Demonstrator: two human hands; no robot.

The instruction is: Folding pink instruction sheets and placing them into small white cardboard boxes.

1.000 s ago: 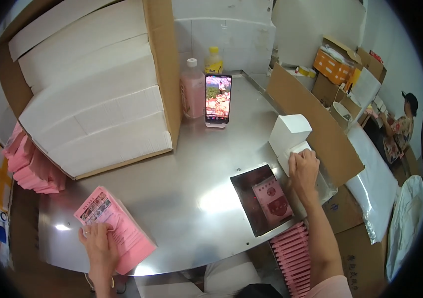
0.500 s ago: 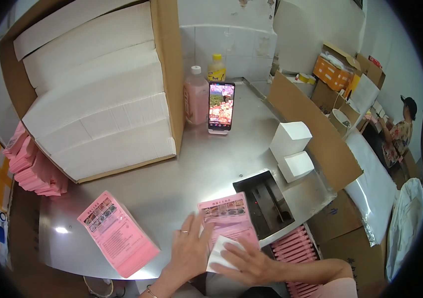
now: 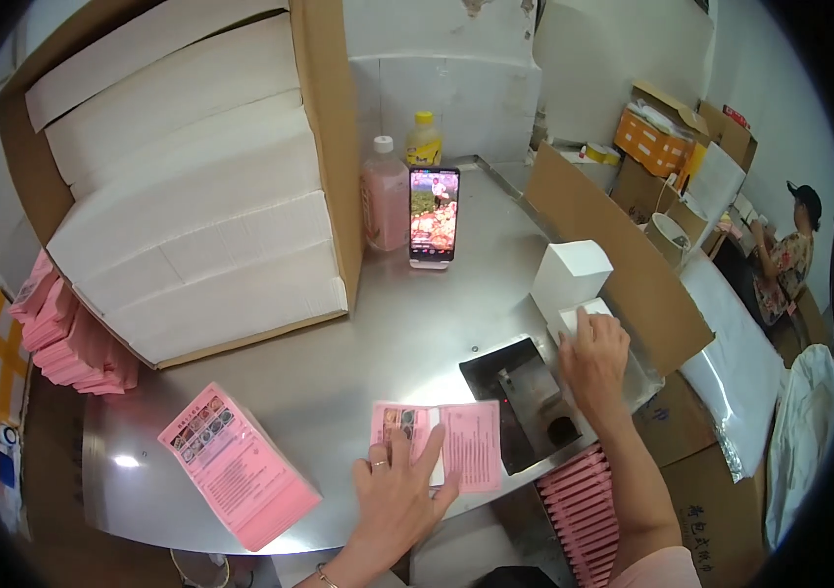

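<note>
A pink printed paper sleeve (image 3: 471,446) lies flat near the table's front edge, turned sideways. Across its middle sits a narrow strip of white folded tissue (image 3: 436,453). My left hand (image 3: 399,487) presses down on sleeve and tissue with its fingers spread. To the right, my right hand (image 3: 595,365) bends its fingers over the nearer of two stacks of folded white tissue, partly hiding that stack (image 3: 584,312). The other white stack (image 3: 574,271) stands just behind it. On the left rests a thick pile of pink printed sleeves (image 3: 239,468).
A large carton (image 3: 327,147) packed with white tissue fills the back left. A phone (image 3: 434,218) stands before two bottles. A black tray (image 3: 525,402) is set at the right, beside a cardboard flap (image 3: 613,245). Pink packets (image 3: 579,510) fill a box below. A person sits far right.
My right hand has left the sleeve, where it held a white tissue, and reached the tissue stacks. The sleeve has turned sideways; my left hand has shifted right and down onto it.
</note>
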